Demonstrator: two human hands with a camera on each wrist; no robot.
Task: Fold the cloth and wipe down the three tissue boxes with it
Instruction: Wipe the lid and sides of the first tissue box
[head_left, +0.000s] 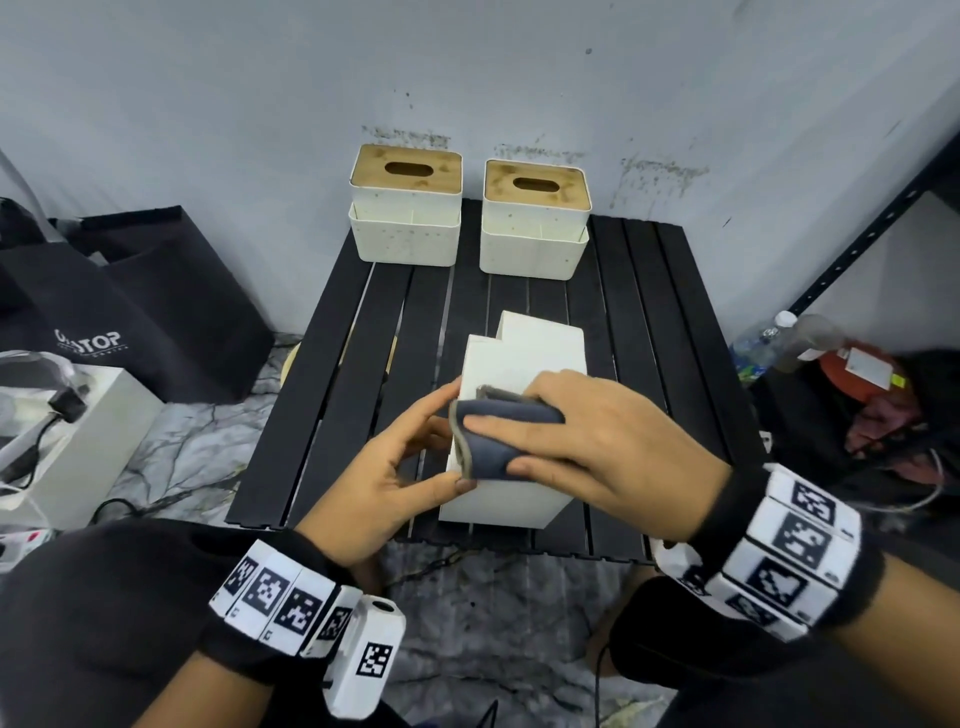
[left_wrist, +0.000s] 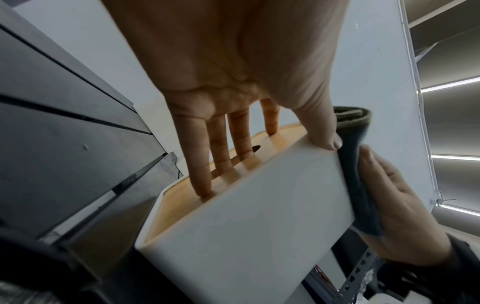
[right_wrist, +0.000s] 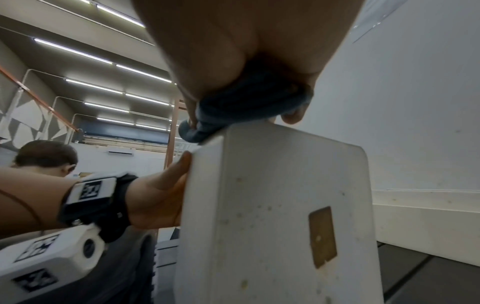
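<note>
One white tissue box (head_left: 524, 358) lies tipped on its side at the front middle of the black slatted table (head_left: 337, 389), its bamboo lid (left_wrist: 280, 139) facing left. My left hand (head_left: 395, 467) steadies it, with straight fingers (left_wrist: 197, 164) flat on the lid and the thumb on the upper white face. My right hand (head_left: 613, 441) holds the folded dark blue cloth (head_left: 498, 436) and presses it on the box's upper face, near the left edge. In the right wrist view the cloth (right_wrist: 246, 107) is bunched under the palm. Two more tissue boxes (head_left: 405, 208) (head_left: 535, 223) stand upright at the table's back edge.
A grey wall rises right behind the back boxes. A black bag (head_left: 156, 291) and a white box with cables (head_left: 67, 441) sit on the floor to the left. At the right are a black metal rack (head_left: 857, 249), bottles (head_left: 769, 338) and clutter.
</note>
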